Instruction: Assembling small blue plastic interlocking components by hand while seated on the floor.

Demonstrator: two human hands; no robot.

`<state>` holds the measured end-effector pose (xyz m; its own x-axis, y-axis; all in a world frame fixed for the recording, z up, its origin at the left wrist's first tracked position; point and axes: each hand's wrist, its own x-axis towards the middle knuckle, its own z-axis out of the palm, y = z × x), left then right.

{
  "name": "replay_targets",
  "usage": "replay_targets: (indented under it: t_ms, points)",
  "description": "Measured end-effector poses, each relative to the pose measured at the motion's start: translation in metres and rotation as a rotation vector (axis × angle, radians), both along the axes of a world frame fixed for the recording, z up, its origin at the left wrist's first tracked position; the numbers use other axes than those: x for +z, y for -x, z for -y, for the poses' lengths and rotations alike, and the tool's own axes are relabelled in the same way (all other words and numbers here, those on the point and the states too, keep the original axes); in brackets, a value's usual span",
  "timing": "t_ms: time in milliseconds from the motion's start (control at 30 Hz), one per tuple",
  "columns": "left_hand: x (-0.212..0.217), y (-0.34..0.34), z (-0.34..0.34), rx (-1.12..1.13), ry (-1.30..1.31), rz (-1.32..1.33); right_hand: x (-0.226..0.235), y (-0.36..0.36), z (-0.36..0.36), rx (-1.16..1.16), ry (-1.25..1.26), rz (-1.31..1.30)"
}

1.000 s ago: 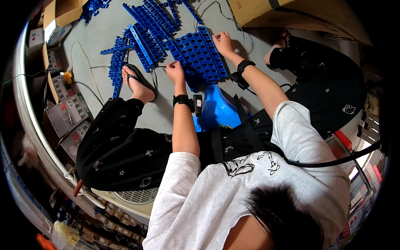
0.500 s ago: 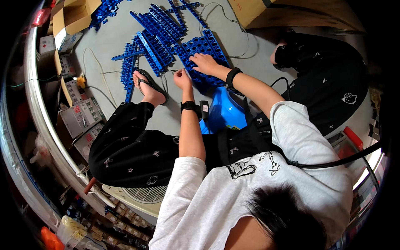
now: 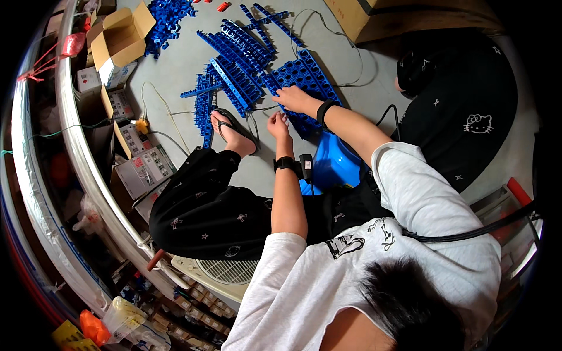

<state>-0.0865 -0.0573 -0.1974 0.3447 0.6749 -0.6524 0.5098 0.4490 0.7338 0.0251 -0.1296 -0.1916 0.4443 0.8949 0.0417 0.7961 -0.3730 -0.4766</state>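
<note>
A blue plastic panel [image 3: 308, 73] with rows of round holes lies tilted in front of me on the floor. My right hand [image 3: 294, 99] rests on its near left part, fingers stretched out over the surface. Just left of the panel's lower edge is my left hand [image 3: 279, 124], closed with the fingertips pinched together; whatever they may hold is too small to make out. Beyond my left foot, several blue toothed strips [image 3: 239, 82] lie in a loose stack. Under my right forearm sits a bright blue plastic container [image 3: 335, 161], partly hidden by the arm.
A heap of small blue pieces [image 3: 167, 26] lies at the far left beside an open cardboard box [image 3: 124, 38]. Thin cables [image 3: 357, 55] loop across the floor. A large carton [image 3: 380, 20] stands far right. Metal shelf rails [image 3: 88, 164] run along the left.
The view has shifted, so everything sits lower and farther right. My left hand has turned slightly, showing more of its fingertips. My right hand stays on the blue panel.
</note>
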Motion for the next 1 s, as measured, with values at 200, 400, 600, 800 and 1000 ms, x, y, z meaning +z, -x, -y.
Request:
replay_targets:
  t_ms: [200, 400, 600, 800, 1000]
  points:
    - [0.005, 0.001, -0.002, 0.004, 0.029, 0.018, 0.002, -0.003, -0.011, -0.006, -0.006, 0.038]
    - [0.012, -0.002, -0.02, 0.237, 0.241, 0.213, 0.046, -0.002, -0.021, 0.003, -0.269, -0.076]
    - [0.046, -0.026, -0.046, 0.152, 0.721, 0.616, 0.076, 0.001, -0.01, 0.125, -0.464, -0.191]
    - [0.05, -0.047, -0.081, -0.011, 0.454, 0.766, 0.076, 0.017, 0.002, 0.258, -0.458, -0.137]
    - [0.045, -0.062, -0.086, 0.099, 0.326, 0.768, 0.065, -0.014, 0.006, -0.042, -0.541, -0.076]
